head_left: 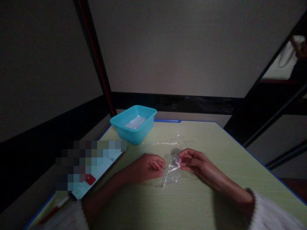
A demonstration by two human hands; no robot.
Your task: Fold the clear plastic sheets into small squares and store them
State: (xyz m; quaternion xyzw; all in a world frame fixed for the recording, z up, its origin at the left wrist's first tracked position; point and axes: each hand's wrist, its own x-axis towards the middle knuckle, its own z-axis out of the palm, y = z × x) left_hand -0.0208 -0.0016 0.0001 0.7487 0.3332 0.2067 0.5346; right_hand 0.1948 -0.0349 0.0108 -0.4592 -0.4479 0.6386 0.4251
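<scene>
A small clear plastic bag [171,174] lies crumpled on the pale green table [216,153] between my hands. My right hand [194,163] pinches the bag's upper edge with its fingertips closed together. Just left of the bag, my left hand [148,166] rests on the table with its fingers curled inward, the fingertips close to the plastic; whether they grip it I cannot make out. A second clear plastic bag [172,140] lies flat just beyond my hands.
A turquoise plastic tub [144,131] stands at the table's far left with clear plastic inside. A tablet with a lit screen [96,179] leans at the left edge. A red and white pen [54,210] lies near the front left corner. Walls enclose the table behind.
</scene>
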